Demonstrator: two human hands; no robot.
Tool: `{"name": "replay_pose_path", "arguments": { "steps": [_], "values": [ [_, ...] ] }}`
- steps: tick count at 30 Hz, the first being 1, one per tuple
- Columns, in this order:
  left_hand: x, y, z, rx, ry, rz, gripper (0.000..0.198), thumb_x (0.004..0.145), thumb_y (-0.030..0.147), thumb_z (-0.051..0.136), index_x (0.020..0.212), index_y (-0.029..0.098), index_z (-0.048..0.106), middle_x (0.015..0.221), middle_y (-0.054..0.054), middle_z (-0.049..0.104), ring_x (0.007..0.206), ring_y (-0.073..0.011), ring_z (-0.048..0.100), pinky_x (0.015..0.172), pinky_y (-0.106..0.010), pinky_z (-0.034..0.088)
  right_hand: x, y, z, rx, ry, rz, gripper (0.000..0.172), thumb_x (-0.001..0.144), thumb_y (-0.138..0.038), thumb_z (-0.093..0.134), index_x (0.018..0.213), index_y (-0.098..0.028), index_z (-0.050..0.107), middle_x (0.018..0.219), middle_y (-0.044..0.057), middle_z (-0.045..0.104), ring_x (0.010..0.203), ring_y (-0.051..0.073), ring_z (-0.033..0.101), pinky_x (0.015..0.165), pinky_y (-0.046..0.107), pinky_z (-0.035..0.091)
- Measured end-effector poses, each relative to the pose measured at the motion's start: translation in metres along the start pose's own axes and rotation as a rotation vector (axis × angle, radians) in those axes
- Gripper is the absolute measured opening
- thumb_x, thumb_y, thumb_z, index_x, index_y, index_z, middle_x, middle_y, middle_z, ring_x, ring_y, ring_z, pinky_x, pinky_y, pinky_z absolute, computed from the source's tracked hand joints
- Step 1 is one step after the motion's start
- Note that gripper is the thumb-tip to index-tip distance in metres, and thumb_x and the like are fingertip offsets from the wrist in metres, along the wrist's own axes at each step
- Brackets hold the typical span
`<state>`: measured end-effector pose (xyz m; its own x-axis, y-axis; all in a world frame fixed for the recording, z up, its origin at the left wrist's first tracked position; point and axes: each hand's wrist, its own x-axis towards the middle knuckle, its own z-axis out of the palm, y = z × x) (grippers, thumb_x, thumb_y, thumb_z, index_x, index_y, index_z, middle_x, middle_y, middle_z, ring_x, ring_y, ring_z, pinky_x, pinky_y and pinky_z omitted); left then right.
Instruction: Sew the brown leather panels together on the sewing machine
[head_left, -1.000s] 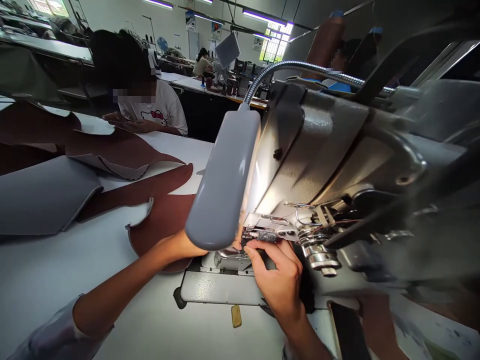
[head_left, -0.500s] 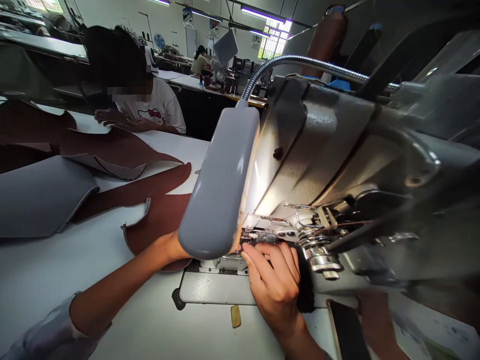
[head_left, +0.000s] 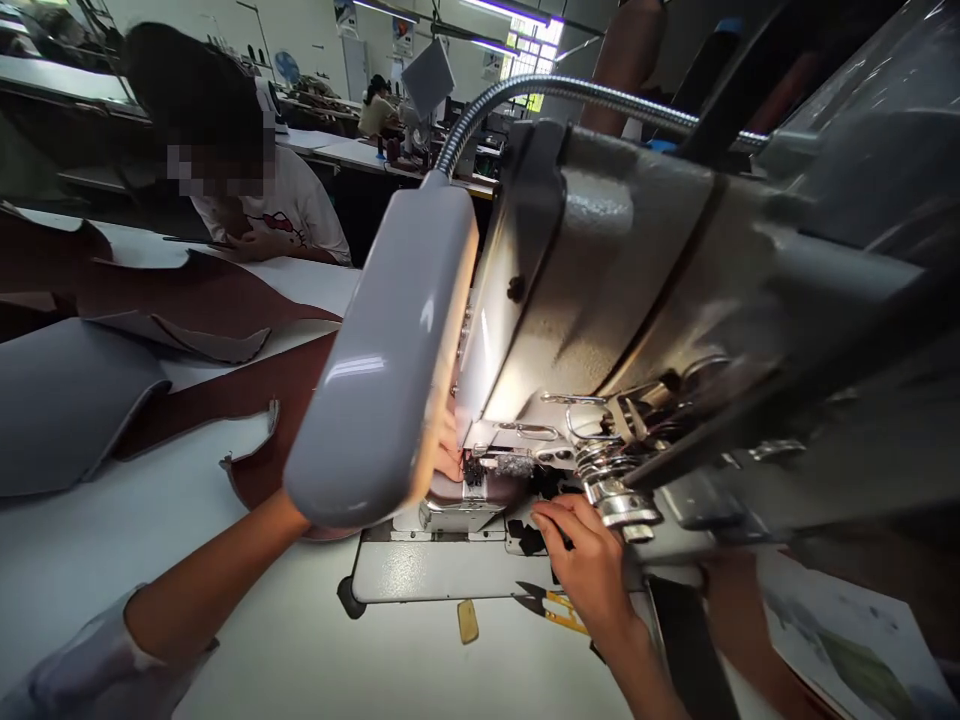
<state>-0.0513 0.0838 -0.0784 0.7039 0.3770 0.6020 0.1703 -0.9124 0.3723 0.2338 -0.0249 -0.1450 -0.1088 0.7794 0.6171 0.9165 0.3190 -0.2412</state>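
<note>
A grey gooseneck lamp (head_left: 382, 350) hides most of my left hand (head_left: 448, 455). A few of its fingertips show beside the sewing machine's needle area, too little to tell their grip. A brown piece of material (head_left: 504, 490) lies under the presser foot (head_left: 474, 468), close to those fingers. My right hand (head_left: 589, 555) is to the right of the needle area, thumb and forefinger pinched together; whatever may be between them is too small to make out. Black scraps (head_left: 529, 538) lie by its fingertips. Yellow-handled thread snips (head_left: 551, 605) lie just below, partly behind the hand.
The sewing machine head (head_left: 607, 260) fills the right side, its tension discs (head_left: 619, 490) above my right hand. A small yellowish block (head_left: 467, 622) lies on the white table. Brown and grey cut pieces (head_left: 75, 400) spread leftward. Across the table sits a person (head_left: 292, 200).
My right hand has moved away from the needle area, rightward and down, uncovering the snips and black scraps. The view has shifted slightly. Left fingertips now show past the lamp.
</note>
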Motion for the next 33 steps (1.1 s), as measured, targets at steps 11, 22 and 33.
{"name": "replay_pose_path", "arguments": {
  "steps": [11, 22, 33],
  "values": [
    [-0.001, -0.006, -0.007, 0.022, -0.113, 0.021, 0.044, 0.089, 0.003, 0.037, 0.098, 0.023, 0.074, 0.058, 0.001, 0.063, 0.047, -0.0066, 0.049, 0.051, -0.014, 0.042, -0.015, 0.021, 0.047, -0.012, -0.494, 0.076, 0.024, 0.074, -0.006, 0.055, 0.077, -0.024, 0.071, 0.081, 0.003, 0.07, 0.083, 0.02, 0.063, 0.081, 0.032, 0.044],
    [0.009, 0.0, -0.006, -0.022, -0.064, 0.022, 0.047, 0.087, 0.002, 0.033, 0.092, 0.02, 0.075, 0.064, 0.0, 0.068, 0.049, -0.0068, 0.055, 0.052, -0.014, 0.043, -0.012, 0.029, 0.046, 0.022, -0.61, 0.112, 0.023, 0.073, -0.008, 0.052, 0.076, -0.024, 0.069, 0.078, 0.001, 0.069, 0.068, 0.014, 0.062, 0.075, 0.026, 0.045],
    [0.009, 0.002, -0.006, -0.09, -0.085, -0.029, 0.041, 0.088, 0.008, 0.037, 0.096, 0.023, 0.074, 0.081, -0.002, 0.072, 0.067, -0.0115, 0.064, 0.073, -0.019, 0.053, 0.001, 0.023, 0.03, 0.143, -0.438, 0.1, 0.02, 0.082, -0.015, 0.048, 0.08, -0.022, 0.067, 0.075, 0.004, 0.068, 0.069, 0.018, 0.064, 0.063, 0.026, 0.047]
  ]
}}
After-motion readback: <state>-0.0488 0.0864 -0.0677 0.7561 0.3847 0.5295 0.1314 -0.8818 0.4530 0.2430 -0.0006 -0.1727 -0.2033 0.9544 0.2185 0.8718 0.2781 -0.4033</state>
